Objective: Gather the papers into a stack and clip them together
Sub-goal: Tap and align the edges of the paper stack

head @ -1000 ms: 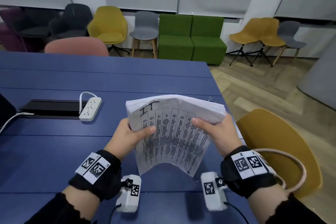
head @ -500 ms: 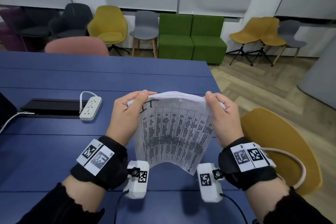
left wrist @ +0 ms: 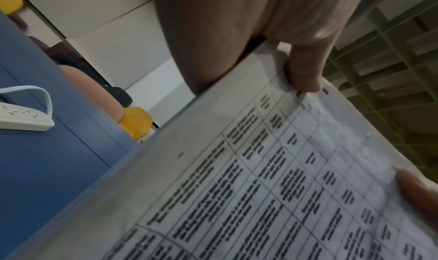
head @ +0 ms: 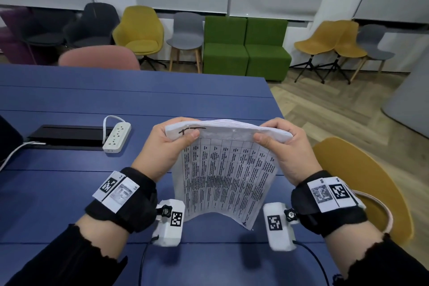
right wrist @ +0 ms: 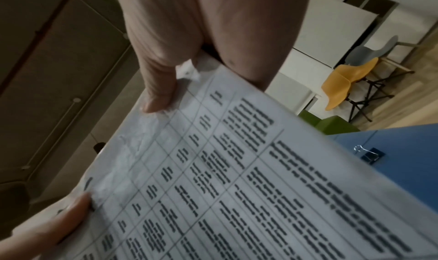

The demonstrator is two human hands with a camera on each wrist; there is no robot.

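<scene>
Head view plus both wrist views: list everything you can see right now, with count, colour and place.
paper stack: one, white with a printed table, held upright over the table's near right part
binder clip: one, black with wire handles, on the table behind the stack
table: one, blue, in front of the person
power strip: one, white, left of the stack
cable tray: one, black, far left on the table
chairs: several, purple, black, yellow, grey, pink, mustard, around the room
sofa: one, green, by the far wall
left hand: pinches the stack's top left corner
right hand: pinches the stack's top right corner
</scene>
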